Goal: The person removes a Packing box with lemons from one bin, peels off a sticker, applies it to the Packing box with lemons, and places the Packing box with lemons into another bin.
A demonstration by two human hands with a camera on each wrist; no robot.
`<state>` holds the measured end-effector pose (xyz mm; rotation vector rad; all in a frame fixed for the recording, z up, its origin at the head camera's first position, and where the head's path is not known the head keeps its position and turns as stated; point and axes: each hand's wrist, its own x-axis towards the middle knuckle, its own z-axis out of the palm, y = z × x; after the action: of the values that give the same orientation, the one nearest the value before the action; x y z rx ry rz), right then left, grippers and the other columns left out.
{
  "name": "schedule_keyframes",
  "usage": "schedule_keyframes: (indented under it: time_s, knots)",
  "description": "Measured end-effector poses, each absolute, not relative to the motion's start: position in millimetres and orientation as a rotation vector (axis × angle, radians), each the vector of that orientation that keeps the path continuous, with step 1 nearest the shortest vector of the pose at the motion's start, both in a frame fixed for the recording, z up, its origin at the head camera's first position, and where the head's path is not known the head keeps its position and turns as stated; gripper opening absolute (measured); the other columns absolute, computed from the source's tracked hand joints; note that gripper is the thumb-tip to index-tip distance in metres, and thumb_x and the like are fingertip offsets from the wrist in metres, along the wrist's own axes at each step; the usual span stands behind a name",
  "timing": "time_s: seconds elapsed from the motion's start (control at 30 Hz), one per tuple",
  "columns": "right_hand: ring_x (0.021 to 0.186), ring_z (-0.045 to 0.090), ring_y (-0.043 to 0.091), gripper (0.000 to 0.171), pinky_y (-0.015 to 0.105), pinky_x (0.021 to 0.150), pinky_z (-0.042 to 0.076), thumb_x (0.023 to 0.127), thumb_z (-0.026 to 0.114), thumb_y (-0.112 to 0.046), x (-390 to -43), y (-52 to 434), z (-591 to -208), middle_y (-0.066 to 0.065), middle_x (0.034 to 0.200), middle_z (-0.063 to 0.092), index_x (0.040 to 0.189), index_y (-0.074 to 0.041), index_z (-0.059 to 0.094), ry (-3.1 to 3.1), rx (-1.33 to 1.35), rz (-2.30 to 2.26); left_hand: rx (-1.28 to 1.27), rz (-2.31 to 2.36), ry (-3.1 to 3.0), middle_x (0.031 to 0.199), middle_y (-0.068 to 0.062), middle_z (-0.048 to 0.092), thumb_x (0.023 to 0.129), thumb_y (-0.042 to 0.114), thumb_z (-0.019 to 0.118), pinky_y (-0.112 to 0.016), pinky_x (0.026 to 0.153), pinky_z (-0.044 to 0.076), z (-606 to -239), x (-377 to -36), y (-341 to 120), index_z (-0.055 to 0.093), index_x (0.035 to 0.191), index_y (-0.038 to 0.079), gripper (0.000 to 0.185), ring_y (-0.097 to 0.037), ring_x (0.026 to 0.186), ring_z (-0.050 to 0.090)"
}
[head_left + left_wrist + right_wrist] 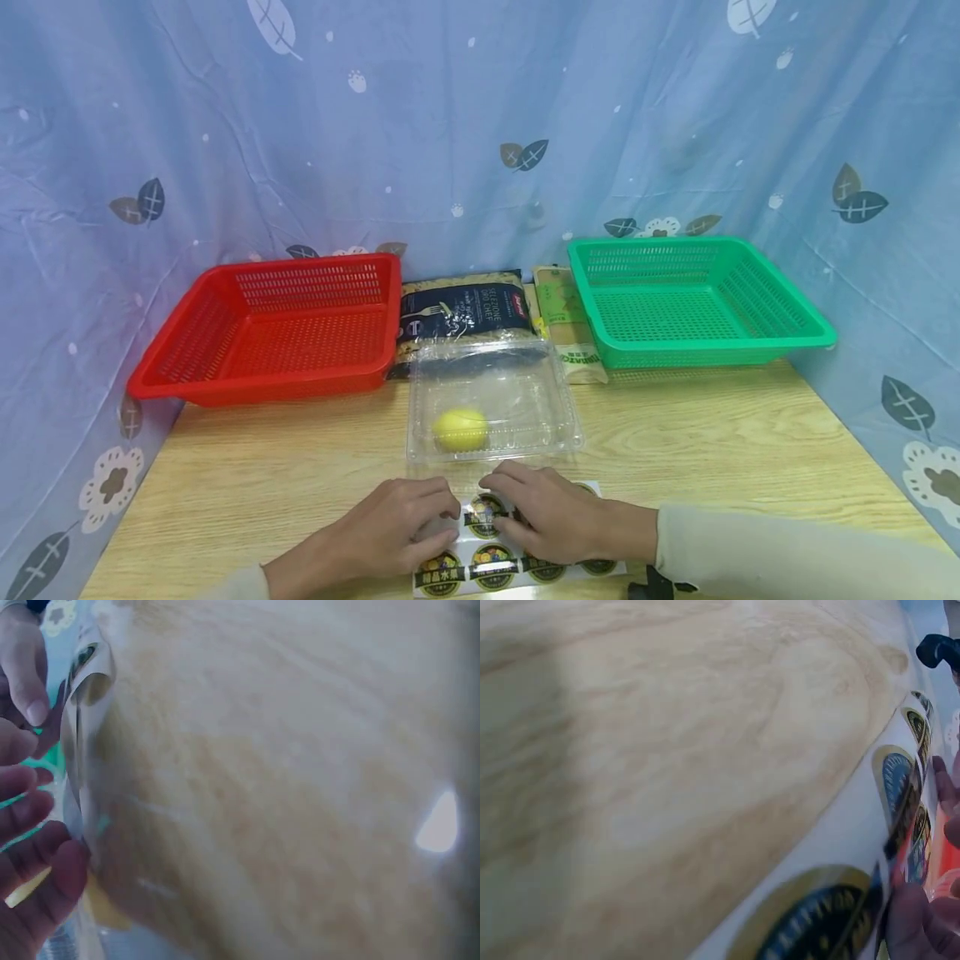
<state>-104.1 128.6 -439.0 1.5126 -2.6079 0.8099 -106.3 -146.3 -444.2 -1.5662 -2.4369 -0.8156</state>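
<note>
Two bare hands, one left hand (405, 521) and one right hand (551, 517), meet over a single sticker sheet (468, 560) at the near middle of the wooden worktop (712, 450). Four round black-and-gold labels (440, 575) show in its near row. The left grip has bent fingers at the sheet's left part; the right grip lies across its upper part. Whether either pinches it I cannot tell, the wrist views being blurred. Just beyond is one clear plastic clamshell (525, 408) with one lemon (461, 430) in it. Behind stand two baskets, one red basket (285, 387), one green basket (690, 357), with two food bags (465, 312) between.
</note>
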Motion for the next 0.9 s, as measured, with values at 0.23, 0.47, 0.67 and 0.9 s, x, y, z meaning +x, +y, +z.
schedule_keyframes:
  time_s: [0.23, 0.47, 0.67, 0.9]
  knots:
    - [0.064, 0.036, -0.003, 0.029, 0.006, 0.055, 0.031, 0.097, 0.064, -0.017, -99.6, 118.0, -445.9, -0.004, 0.094, 0.055, 0.122, -0.003, 0.061, -2.629, 1.379, 0.788, -1.493, -0.763, -2.633, 0.092, 0.017, 0.06, 0.093, 0.03, 0.072, -0.01, 0.066, 0.041, -448.4, -105.7, -140.4, 0.067, 0.102, 0.021, 0.013, 0.006, 0.074, 0.048]
    - [0.064, 0.032, -0.003, 0.025, 0.01, 0.055, 0.03, 0.093, 0.068, -0.02, -93.2, 110.0, -450.7, -0.007, 0.089, 0.048, 0.114, -0.008, 0.063, -2.68, 1.224, 0.738, -1.309, -0.859, -2.876, 0.084, 0.018, 0.054, 0.089, 0.029, 0.076, -0.019, 0.061, 0.041, -447.0, -108.0, -135.0, 0.066, 0.101, 0.024, 0.017, 0.001, 0.07, 0.046]
    - [0.061, 0.031, -0.003, 0.027, 0.012, 0.052, 0.029, 0.09, 0.071, -0.022, -87.8, 109.8, -452.4, -0.011, 0.085, 0.042, 0.113, -0.009, 0.066, -2.716, 1.1, 0.773, -1.164, -0.919, -2.928, 0.079, 0.019, 0.051, 0.084, 0.03, 0.08, -0.02, 0.057, 0.038, -446.6, -106.6, -131.4, 0.065, 0.098, 0.028, 0.021, 0.002, 0.066, 0.046]
    - [0.063, 0.028, -0.003, 0.028, 0.013, 0.052, 0.026, 0.086, 0.074, -0.018, -81.8, 109.6, -460.3, -0.013, 0.077, 0.043, 0.113, -0.011, 0.07, -2.679, 1.007, 0.834, -1.048, -1.029, -2.988, 0.076, 0.017, 0.05, 0.081, 0.028, 0.082, -0.022, 0.056, 0.037, -445.9, -105.6, -127.5, 0.064, 0.094, 0.029, 0.022, 0.0, 0.065, 0.045]
